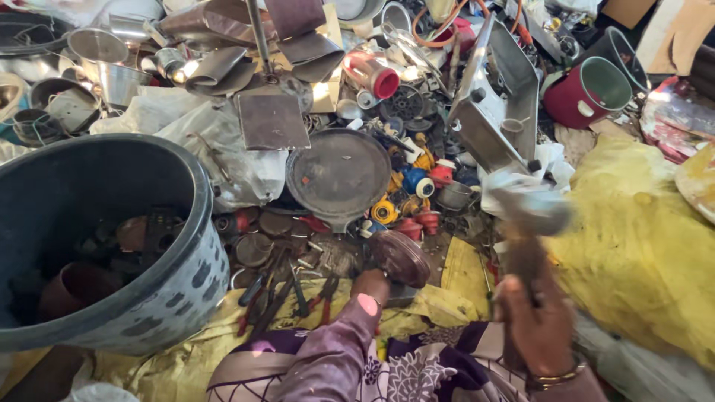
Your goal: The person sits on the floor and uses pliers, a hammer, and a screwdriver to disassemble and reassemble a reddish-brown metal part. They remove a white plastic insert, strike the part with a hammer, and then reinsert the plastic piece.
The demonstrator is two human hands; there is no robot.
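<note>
My right hand (538,324) grips the wooden handle of a hammer (530,212). Its metal head is raised and blurred above the hand. My left hand (370,286) holds a round dark brown metal piece (401,257) tilted on edge against the ground, fingers mostly hidden behind it. A purple patterned sleeve covers my left arm. Pliers and other hand tools (287,294) lie just left of the left hand on yellow cloth.
A large dark plastic tub (179,290) with metal scraps stands at left. A flat round pan (339,173), coloured knobs (413,197), steel pots, a square spatula (272,119), a red pot (585,93) and an angled metal casing (495,100) crowd the ground. Yellow sheeting (640,246) lies at right.
</note>
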